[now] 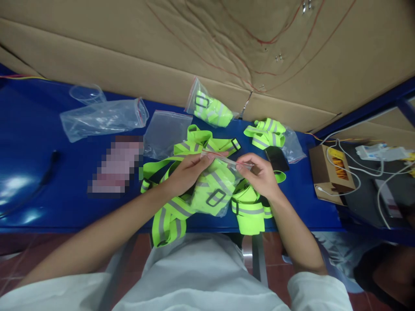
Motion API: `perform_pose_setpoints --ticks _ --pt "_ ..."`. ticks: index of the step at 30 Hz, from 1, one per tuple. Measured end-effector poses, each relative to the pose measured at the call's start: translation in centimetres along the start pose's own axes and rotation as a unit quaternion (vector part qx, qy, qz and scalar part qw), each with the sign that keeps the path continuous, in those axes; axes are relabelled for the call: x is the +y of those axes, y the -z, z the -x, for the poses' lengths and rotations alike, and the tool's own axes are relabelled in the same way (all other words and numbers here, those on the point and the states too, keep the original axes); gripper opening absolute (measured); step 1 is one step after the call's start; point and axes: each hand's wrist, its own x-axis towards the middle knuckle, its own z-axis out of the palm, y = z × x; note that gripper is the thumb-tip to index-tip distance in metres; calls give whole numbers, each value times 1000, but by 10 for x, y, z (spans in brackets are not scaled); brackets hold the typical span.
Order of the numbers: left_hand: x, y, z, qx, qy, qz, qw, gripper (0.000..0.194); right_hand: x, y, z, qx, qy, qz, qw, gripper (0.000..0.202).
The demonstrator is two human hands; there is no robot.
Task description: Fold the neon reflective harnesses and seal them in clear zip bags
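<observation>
Between my hands is a clear zip bag with a folded neon-yellow reflective strap and a black buckle inside. My left hand pinches the left end of its zip edge. At the right end of that edge, my right hand grips the plastic between thumb and fingers. Loose reflective straps lie under and around the bag, some over the table's front edge. More strap is bunched below my right hand. Whether the zip is fully closed I cannot make out.
A bagged strap and another strap bundle lie at the back of the blue table. Flat clear bags are at the left. A cardboard box and white cables stand right. Another person is at lower right.
</observation>
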Motion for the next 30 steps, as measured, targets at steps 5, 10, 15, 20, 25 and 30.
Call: perform_pose_setpoints --ticks 5,10,15,20,25,30 --pt "4 -1 2 -14 12 -35 999 51 1 -2 2 21 8 49 999 15" --pt "6 -2 2 -21 5 -74 997 55 1 -4 4 9 29 65 997 10" --pt "10 -3 2 -33 -3 -108 994 62 2 -5 4 8 43 82 996 13" --pt "10 -2 2 -43 -30 -136 989 59 3 -6 3 11 64 85 994 9" --pt "10 -3 1 -53 -56 -144 987 56 3 -8 4 14 85 100 991 7" --pt "10 -4 0 -69 -61 -155 984 57 2 -9 4 22 96 101 990 6"
